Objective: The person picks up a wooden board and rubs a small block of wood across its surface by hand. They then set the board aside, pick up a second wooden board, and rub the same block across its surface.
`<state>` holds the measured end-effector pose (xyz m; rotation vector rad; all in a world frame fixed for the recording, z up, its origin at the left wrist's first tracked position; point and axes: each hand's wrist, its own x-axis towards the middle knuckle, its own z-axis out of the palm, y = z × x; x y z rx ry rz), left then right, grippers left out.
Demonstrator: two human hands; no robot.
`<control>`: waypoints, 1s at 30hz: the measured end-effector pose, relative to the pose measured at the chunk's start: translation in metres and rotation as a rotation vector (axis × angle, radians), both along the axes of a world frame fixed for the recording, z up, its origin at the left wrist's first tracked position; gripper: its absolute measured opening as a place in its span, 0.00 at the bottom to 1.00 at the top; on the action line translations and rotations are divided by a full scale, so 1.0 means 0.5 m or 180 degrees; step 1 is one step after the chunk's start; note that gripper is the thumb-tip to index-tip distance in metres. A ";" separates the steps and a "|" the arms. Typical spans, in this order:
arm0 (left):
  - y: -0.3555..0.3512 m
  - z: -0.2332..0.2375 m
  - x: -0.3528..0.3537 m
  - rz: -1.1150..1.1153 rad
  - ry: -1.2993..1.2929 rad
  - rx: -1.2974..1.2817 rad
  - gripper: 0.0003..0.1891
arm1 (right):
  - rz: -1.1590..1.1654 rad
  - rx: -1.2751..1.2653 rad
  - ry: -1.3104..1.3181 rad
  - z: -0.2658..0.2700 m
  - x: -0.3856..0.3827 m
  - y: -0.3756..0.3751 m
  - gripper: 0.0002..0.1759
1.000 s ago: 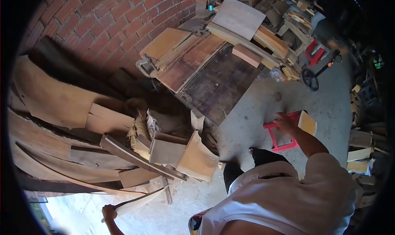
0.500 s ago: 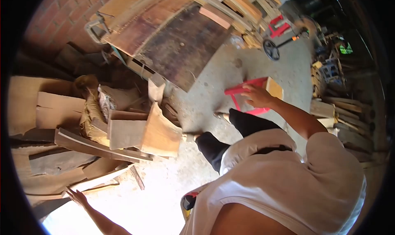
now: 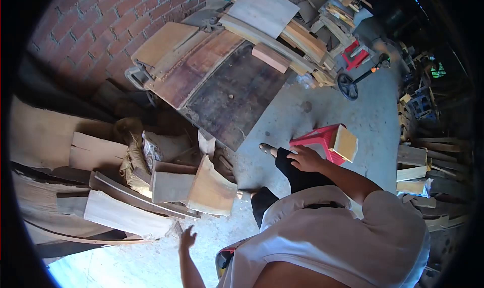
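Observation:
My left hand has its fingers apart and holds nothing, just right of the end of a pale curved board. Other curved wooden pieces lie around that board, among them a light brown one. My right hand is spread over my dark-trousered leg, beside a red plastic stool with a wooden block on it. Nothing shows in its fingers. Whether it touches the stool, I cannot tell.
A dark worktable stands ahead by a brick wall, with a pinkish plank on its edge. A black wheel stands beyond the stool. Stacked wood lines the right side.
The view has shifted, showing more wall and table. My left hand has moved right, away from the pale board's far end. My right hand has come from over the stool to its near side.

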<state>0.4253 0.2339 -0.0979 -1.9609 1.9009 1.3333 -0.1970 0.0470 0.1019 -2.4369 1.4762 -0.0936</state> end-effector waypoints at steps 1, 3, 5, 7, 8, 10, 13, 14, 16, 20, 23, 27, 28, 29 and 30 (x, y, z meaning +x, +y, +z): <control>0.006 0.002 -0.058 0.0037 0.0034 0.0399 0.28 | -0.0014 -0.0048 -0.0051 0.012 -0.006 -0.014 0.13; 0.019 0.054 -0.208 0.0371 0.0366 0.0517 0.24 | -0.0375 0.0228 -0.0311 0.012 -0.010 -0.063 0.12; 0.012 0.094 -0.284 0.0428 0.0583 0.0494 0.25 | -0.0225 -0.0011 -0.0580 -0.003 -0.016 -0.117 0.10; 0.009 0.105 -0.344 0.0787 0.0554 0.0409 0.24 | -0.0139 -0.0321 -0.0874 0.000 -0.019 -0.185 0.09; -0.006 0.119 -0.369 0.0883 0.0362 0.0570 0.24 | -0.0104 -0.0522 -0.1035 -0.007 -0.024 -0.224 0.08; -0.051 0.157 -0.408 0.0915 0.0315 0.0362 0.24 | -0.0030 -0.0629 -0.1192 0.005 -0.037 -0.319 0.07; -0.123 0.163 -0.478 0.1179 0.0000 0.0057 0.24 | 0.0020 -0.0816 -0.1591 0.038 -0.071 -0.481 0.06; -0.156 0.166 -0.501 0.1414 -0.0286 -0.0041 0.25 | 0.0070 -0.0877 -0.1646 0.045 -0.091 -0.543 0.05; -0.242 0.147 -0.539 0.1609 -0.0323 0.0200 0.25 | 0.0069 -0.1108 -0.1854 0.079 -0.147 -0.667 0.03; -0.497 0.368 -0.747 0.1388 0.0148 -0.0019 0.20 | -0.0985 -0.1380 -0.2464 0.143 -0.311 -0.874 0.05; -0.657 0.449 -0.860 0.1435 0.0584 0.0127 0.18 | -0.1894 -0.1648 -0.2697 0.193 -0.418 -1.002 0.12; -0.758 0.531 -0.958 0.1095 -0.0231 0.0049 0.17 | -0.2111 -0.0351 -0.4033 0.110 -0.509 -1.183 0.22; -0.759 0.523 -0.960 0.0966 -0.0219 -0.0290 0.17 | -0.2126 -0.0322 -0.4061 0.098 -0.517 -1.199 0.22; -0.763 0.528 -0.968 0.0959 -0.0256 -0.0289 0.17 | -0.2097 0.0082 -0.3737 0.102 -0.512 -1.211 0.24; -0.767 0.531 -0.974 0.0861 -0.0092 -0.0644 0.17 | -0.2055 0.0470 -0.3410 0.105 -0.503 -1.217 0.25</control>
